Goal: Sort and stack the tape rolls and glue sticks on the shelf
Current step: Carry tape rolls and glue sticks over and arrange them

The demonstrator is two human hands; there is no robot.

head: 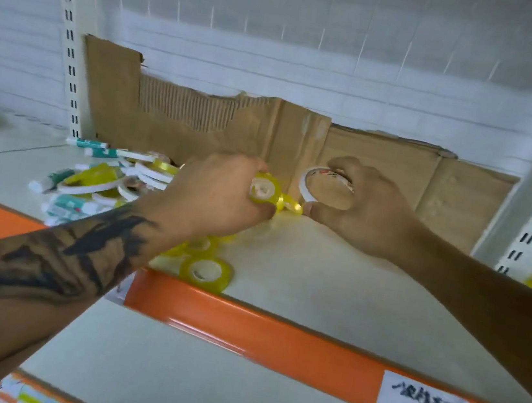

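two hands (222, 192) (365, 207), each with tape

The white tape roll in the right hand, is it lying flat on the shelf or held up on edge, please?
On edge. The white tape roll is lifted in the right hand's grip, its open centre facing sideways, above the shelf.

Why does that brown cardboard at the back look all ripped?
The brown cardboard sheet along the shelf's back wall has a torn top edge, with its ribbed inner layer showing. Left of it, white and yellow tape rolls and teal glue sticks lie in a jumbled heap, not stacked.
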